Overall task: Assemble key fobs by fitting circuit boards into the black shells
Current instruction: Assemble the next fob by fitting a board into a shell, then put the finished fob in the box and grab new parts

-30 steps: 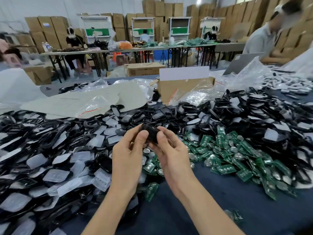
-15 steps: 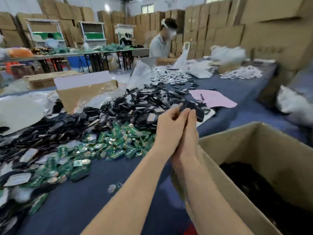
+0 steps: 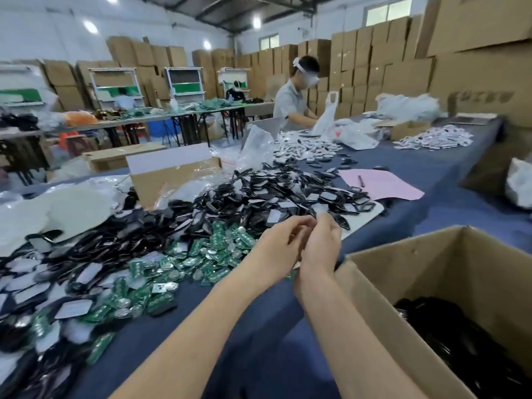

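My left hand (image 3: 283, 243) and right hand (image 3: 322, 244) are raised together over the near table edge, fingertips almost meeting. Fingers on both are curled inward. It's blurred, so I cannot tell if they pinch anything or are just bunched.

Black shells (image 3: 259, 191) lie in a big loose heap across the blue table (image 3: 431, 174), many with white film patches. They run from far left to just beyond my hands. The green circuit boards (image 3: 218, 249) are a smaller heap on the near side of the shells, just left of my left wrist.

An open cardboard box (image 3: 374, 272) sits at my right, touching my right forearm. There are dark glossy parts (image 3: 460, 335) in the bottom, too blurred to identify.

A pink sheet (image 3: 383, 182) with a pen (image 3: 360, 180) on it is past the shells.

Further down the table there's a white parts pile (image 3: 305, 149), and another person (image 3: 290, 102) is working there.

Writing: only dark print on the side of a carton (image 3: 483, 97) at right, and it's unreadable. No brand legible anywhere.
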The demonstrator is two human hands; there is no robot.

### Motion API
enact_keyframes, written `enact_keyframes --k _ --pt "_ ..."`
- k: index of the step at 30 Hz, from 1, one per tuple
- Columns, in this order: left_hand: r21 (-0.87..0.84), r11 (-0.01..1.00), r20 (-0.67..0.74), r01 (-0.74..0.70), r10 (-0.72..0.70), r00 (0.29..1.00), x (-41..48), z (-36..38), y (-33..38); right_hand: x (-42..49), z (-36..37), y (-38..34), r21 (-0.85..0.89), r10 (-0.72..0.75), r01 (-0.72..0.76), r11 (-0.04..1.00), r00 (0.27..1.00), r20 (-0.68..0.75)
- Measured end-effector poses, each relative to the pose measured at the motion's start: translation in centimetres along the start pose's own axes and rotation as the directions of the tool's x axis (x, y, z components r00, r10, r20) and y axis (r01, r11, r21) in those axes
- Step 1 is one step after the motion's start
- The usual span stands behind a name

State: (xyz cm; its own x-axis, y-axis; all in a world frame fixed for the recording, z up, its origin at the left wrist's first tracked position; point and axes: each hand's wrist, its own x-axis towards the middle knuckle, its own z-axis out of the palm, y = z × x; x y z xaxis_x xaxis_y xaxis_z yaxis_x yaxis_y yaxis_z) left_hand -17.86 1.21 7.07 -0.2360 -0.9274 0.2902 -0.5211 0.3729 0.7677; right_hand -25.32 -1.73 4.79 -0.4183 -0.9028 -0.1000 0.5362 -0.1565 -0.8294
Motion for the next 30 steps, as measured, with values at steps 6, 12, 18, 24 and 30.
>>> enact_keyframes --k 6,12,18,24,30 --pt "0.726 0.685 0.064 0.055 -0.147 0.987 -8.7 -7.3 -10.0 -4.1 6.2 4.4 -0.083 0.03 -0.022 0.996 0.995 0.095" --pt "0.853 0.52 0.044 0.04 -0.149 0.988 -12.9 -11.1 -14.7 -7.1 11.1 8.6 -0.176 0.06 -0.023 0.984 0.977 0.206" --pt "0.906 0.386 -0.082 0.174 -0.244 0.966 -12.3 -13.5 -17.5 -8.5 14.3 11.0 -0.273 0.071 0.009 0.962 0.957 0.282" --pt "0.942 0.317 -0.1 0.105 -0.032 0.994 -10.5 -14.6 -18.5 -7.7 16.4 12.5 -0.352 0.026 0.113 0.929 0.93 0.366" --pt "0.947 0.293 -0.148 0.133 0.028 0.989 -9.3 -14.5 -18.6 -4.5 19.3 14.3 -0.585 0.088 0.391 0.711 0.775 0.626"
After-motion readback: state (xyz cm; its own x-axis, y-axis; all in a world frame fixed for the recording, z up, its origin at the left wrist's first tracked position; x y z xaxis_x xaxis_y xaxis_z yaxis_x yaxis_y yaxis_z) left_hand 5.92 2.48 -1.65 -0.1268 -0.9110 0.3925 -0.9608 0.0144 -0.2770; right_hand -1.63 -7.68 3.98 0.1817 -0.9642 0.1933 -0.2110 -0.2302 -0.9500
